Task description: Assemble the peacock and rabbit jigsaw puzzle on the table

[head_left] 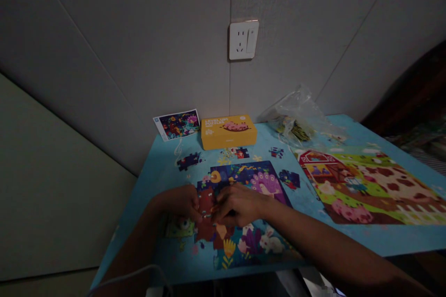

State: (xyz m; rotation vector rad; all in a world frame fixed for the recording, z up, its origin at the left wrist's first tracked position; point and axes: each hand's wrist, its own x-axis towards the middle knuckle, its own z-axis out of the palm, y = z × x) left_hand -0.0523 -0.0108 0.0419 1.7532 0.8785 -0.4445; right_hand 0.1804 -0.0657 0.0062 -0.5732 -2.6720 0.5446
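Observation:
A partly joined jigsaw puzzle (268, 185) lies on the blue table, showing a purple peacock, a white rabbit and a brown bear. My left hand (183, 203) is curled closed at the puzzle's left edge, its fingertips down by the brown bear pieces (205, 232). What it grips, if anything, is hidden. Over the middle of the puzzle, my right hand (239, 204) has its fingers bent and pressed together on a puzzle piece beside the bear. Under my left wrist lies a green puzzle piece (180, 226) with an eye-like shape.
Loose puzzle pieces (188, 161) lie behind the puzzle, with more dark pieces (290, 179) to its right. A yellow puzzle box (229, 132), a picture card (179, 124) and a clear plastic bag (299, 120) stand along the wall. A farm puzzle (369, 185) covers the right side of the table (139, 213).

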